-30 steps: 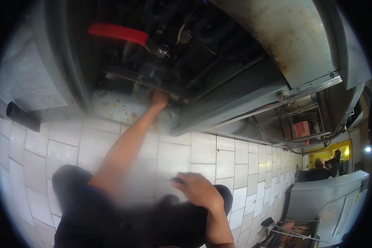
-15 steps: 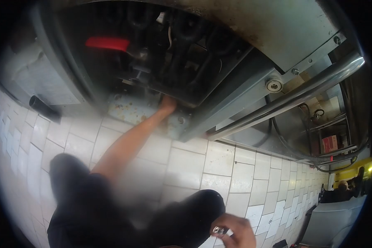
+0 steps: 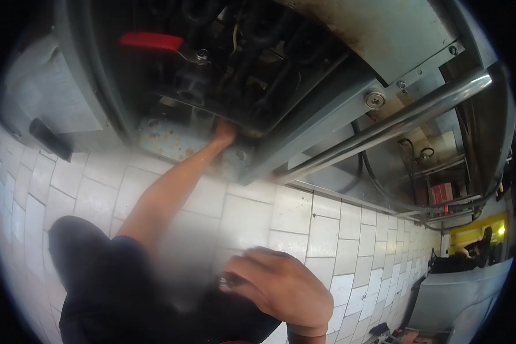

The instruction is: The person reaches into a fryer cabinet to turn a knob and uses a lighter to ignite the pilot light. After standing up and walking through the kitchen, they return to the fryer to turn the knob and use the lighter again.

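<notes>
My left hand (image 3: 225, 132) reaches under the lower front edge of the dark burner assembly (image 3: 212, 112). Its fingers are hidden inside the cabinet, beside a stained metal base plate (image 3: 169, 140). Above the hand, a valve with a red lever handle (image 3: 151, 41) sticks out among the dark tubes. My right hand (image 3: 275, 284) is closed over my lap, above the dark trousers. Between its thumb and fingers is a small shiny metal piece (image 3: 227, 281), mostly covered and too small to name exactly.
A steel rail (image 3: 390, 129) and cables (image 3: 384, 183) run along the appliance at right. The open cabinet door (image 3: 69, 97) stands at left above the tiled floor (image 3: 246, 215). Far right, a person in dark clothes (image 3: 464, 259) is behind a grey metal cabinet (image 3: 450, 304).
My right hand has moved left and inward over my lap with the small metal piece. My left hand stays under the burner assembly. The view has shifted slightly.
</notes>
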A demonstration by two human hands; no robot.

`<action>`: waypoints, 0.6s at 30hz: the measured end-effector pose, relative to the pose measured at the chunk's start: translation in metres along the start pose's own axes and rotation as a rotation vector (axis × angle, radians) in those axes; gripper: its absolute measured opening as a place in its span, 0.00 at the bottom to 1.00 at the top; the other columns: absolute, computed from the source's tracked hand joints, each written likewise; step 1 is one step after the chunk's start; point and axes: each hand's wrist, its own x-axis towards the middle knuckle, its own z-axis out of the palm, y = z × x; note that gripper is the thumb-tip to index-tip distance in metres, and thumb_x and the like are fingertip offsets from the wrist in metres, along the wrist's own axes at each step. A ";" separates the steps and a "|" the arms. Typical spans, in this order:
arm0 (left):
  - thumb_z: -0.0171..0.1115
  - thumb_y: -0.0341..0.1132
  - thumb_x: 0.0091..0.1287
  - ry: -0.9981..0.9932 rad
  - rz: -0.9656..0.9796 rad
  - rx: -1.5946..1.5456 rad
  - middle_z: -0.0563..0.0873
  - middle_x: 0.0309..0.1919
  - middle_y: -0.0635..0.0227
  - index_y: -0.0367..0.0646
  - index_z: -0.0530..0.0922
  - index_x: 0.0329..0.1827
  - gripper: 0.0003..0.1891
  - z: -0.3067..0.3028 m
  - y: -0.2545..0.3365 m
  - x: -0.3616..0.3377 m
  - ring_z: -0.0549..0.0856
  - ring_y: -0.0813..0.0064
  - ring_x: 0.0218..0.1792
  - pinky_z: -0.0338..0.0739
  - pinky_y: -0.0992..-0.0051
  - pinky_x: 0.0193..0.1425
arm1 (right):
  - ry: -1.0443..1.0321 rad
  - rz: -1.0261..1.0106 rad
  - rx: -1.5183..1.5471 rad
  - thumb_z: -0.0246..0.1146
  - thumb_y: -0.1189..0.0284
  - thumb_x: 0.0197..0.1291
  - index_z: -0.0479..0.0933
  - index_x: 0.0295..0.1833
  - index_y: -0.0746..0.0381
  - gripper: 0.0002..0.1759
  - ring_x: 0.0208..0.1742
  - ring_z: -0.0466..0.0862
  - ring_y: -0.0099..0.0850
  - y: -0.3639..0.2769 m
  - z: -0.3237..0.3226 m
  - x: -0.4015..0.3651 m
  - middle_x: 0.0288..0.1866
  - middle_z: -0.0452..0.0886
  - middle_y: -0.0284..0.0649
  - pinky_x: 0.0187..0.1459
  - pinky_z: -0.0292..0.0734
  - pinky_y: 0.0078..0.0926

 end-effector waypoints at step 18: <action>0.48 0.31 0.60 -0.131 -0.075 0.088 0.77 0.42 0.43 0.32 0.75 0.42 0.13 0.012 -0.017 0.000 0.73 0.47 0.49 0.67 0.62 0.50 | -0.055 0.077 -0.166 0.56 0.69 0.55 0.66 0.41 0.61 0.11 0.33 0.76 0.39 -0.062 -0.008 0.056 0.29 0.72 0.42 0.34 0.72 0.32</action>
